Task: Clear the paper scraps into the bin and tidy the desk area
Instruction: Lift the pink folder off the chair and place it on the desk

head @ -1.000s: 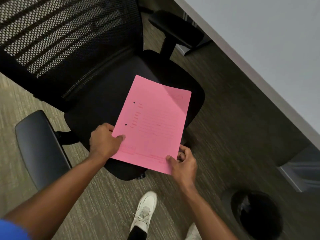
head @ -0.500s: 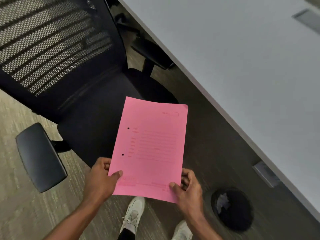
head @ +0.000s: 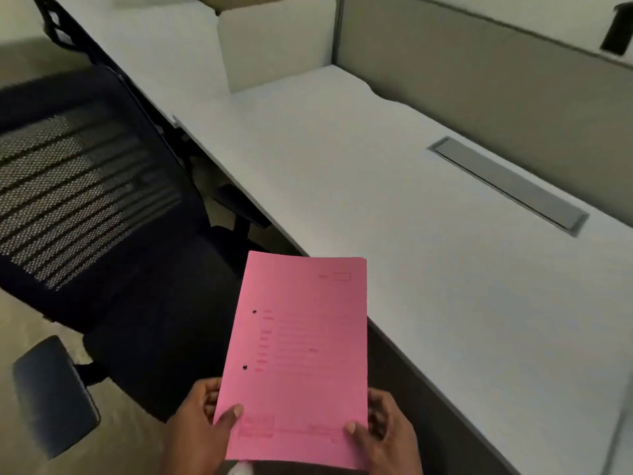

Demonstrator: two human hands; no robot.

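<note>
— Both hands were on it: the left hand (head: pixel 202 419) pinched the lower left corner of the pink folder (head: pixel 298 358), thumb on top and fingers curled underneath, and the right hand (head: pixel 383 430) clamped the lower right corner the same way.

— Where was the folder, exactly?

— Held in the air, its top edge reaching over the front edge of the white surface (head: pixel 428 269), its lower part above the seat of the black mesh chair (head: pixel 102 207). It touched neither, as far as I could judge.

— So which step was that?

— Tidying, I'd say, not scrap-clearing. The folder looked whole, with two punched holes and printed lines, so it likely belonged on the surface. The next move called for carrying it forward and laying it flat on the bare top, perhaps squared near the white box (head: pixel 274 46) at the back.

— Anything you couldn't make out?

— Plenty. No bin showed in view, and no paper scraps either. The printing was too faint to read. Both wrists were cut off at the bottom, the chair was smeared by motion, and a dark object (head: pixel 616 29) at the top right corner was too blurred to name.
</note>
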